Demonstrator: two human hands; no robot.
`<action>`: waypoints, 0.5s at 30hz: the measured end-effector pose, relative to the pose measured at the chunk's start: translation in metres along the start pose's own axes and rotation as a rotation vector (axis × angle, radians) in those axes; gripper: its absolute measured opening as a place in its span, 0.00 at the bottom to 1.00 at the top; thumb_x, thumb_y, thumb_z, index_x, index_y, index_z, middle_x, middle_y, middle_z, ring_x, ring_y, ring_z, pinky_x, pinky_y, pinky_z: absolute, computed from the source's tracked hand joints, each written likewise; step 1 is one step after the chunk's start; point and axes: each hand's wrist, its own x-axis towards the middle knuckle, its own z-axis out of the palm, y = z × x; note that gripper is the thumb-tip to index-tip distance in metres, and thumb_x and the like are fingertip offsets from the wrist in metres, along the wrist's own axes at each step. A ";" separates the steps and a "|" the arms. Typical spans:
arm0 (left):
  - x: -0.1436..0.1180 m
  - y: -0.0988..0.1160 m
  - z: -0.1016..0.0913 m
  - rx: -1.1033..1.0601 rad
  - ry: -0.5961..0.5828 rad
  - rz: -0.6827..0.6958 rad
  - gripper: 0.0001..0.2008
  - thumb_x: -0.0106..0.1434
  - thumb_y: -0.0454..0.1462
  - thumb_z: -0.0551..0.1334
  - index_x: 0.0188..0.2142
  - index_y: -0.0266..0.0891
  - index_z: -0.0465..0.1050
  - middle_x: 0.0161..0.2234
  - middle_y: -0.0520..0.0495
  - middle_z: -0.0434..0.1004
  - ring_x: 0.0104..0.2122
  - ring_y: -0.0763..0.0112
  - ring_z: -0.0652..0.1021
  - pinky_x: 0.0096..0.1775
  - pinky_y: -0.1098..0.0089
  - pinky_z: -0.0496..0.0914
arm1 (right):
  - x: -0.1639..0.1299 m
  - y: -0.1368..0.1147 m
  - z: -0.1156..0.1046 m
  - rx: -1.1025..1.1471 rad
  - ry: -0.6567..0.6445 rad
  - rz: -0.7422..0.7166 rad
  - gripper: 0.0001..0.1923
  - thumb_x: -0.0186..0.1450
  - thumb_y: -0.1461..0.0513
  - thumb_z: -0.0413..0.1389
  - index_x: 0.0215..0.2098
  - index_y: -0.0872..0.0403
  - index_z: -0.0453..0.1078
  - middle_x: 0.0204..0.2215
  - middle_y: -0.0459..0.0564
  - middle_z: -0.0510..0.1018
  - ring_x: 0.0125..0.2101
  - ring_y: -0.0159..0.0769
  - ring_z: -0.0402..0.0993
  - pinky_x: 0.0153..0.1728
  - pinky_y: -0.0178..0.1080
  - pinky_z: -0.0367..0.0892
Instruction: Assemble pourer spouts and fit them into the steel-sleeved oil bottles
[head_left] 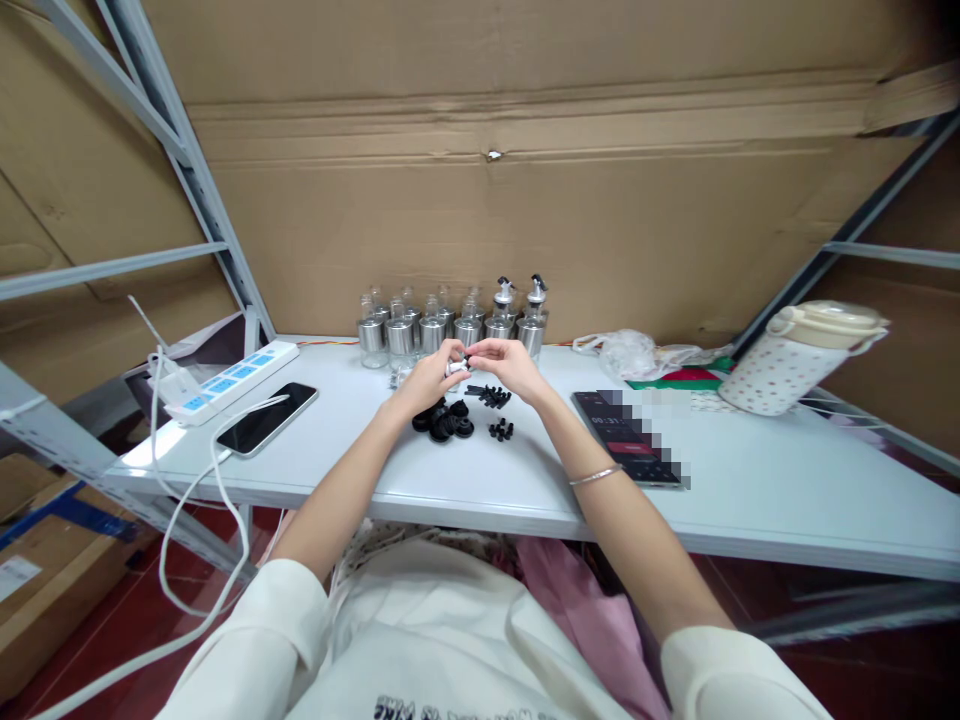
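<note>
My left hand (429,375) and my right hand (507,363) meet above the white table (750,480), both pinching one small silver and black spout piece (457,366) between their fingertips. Right below them lie a pile of black rubber rings (444,421), a cluster of black plugs (489,395) and a smaller group of black bits (501,430). Behind the hands stands a row of several small glass bottles with metal collars (420,330); the two at the right end (520,312) carry pour spouts.
A phone (267,418) on a white cable and a power strip (225,378) lie at the left. A dark tablet (628,438) lies at the right, with a dotted white jug (802,358) and a plastic bag (631,352) beyond it. Cardboard backs the shelf.
</note>
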 end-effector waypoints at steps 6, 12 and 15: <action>0.000 0.003 -0.002 0.057 -0.012 -0.016 0.17 0.62 0.40 0.59 0.49 0.41 0.57 0.37 0.51 0.69 0.30 0.72 0.72 0.37 0.72 0.64 | -0.001 0.000 -0.002 -0.057 0.035 -0.028 0.11 0.46 0.60 0.65 0.28 0.55 0.74 0.25 0.47 0.81 0.28 0.35 0.77 0.37 0.41 0.71; -0.001 0.006 -0.004 0.078 -0.045 -0.017 0.17 0.63 0.41 0.57 0.50 0.41 0.58 0.34 0.52 0.68 0.29 0.72 0.71 0.37 0.72 0.64 | -0.001 0.000 0.000 -0.079 0.032 -0.025 0.12 0.47 0.60 0.65 0.29 0.55 0.73 0.24 0.47 0.81 0.28 0.35 0.77 0.37 0.41 0.70; -0.001 0.007 -0.005 0.072 -0.049 -0.015 0.18 0.63 0.42 0.57 0.51 0.42 0.58 0.35 0.52 0.69 0.29 0.71 0.72 0.38 0.71 0.65 | -0.002 -0.003 0.001 -0.034 0.054 -0.029 0.17 0.46 0.60 0.65 0.34 0.53 0.70 0.23 0.44 0.80 0.28 0.35 0.78 0.37 0.41 0.70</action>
